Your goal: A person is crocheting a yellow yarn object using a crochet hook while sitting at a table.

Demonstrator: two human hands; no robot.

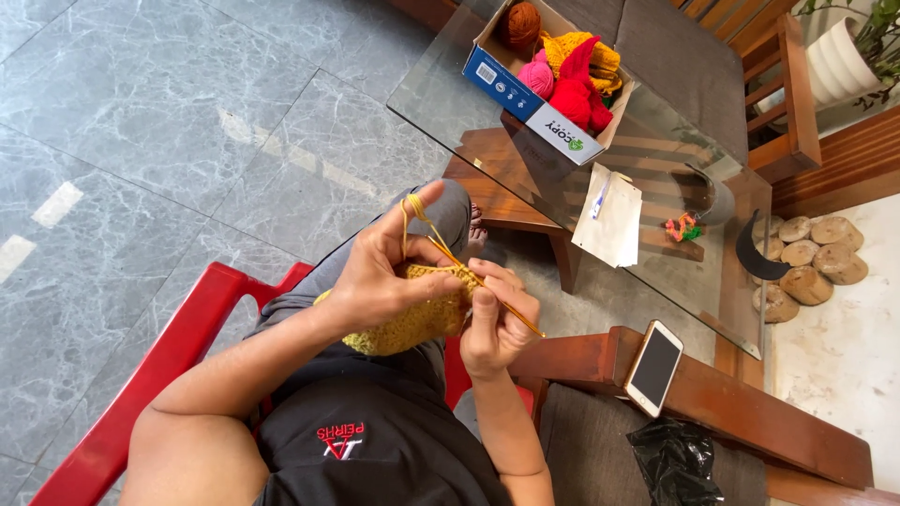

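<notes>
The person sat in a red chair point(178, 347), crocheting. The left hand point(380, 272) was clenched around a mustard-yellow crocheted piece point(412, 323), which sat between both hands just above the lap, and a strand of yellow yarn point(411, 211) was looped over the raised index finger to keep it taut. The right hand point(497, 323) gripped a slim crochet hook point(487, 286), its tip pushed in at the top edge of the piece; whether a loop sat on the hook was hard to make out at this size.

The step in hand looked like working a stitch along the top row. The next move would probably call for catching the taut strand with the hook tip and drawing it through while the left hand kept the fabric steady.

A cardboard box point(511, 89) of yarn balls stood on the glass table point(441, 103), and a phone point(653, 367) lay on a wooden armrest point(750, 412).
</notes>
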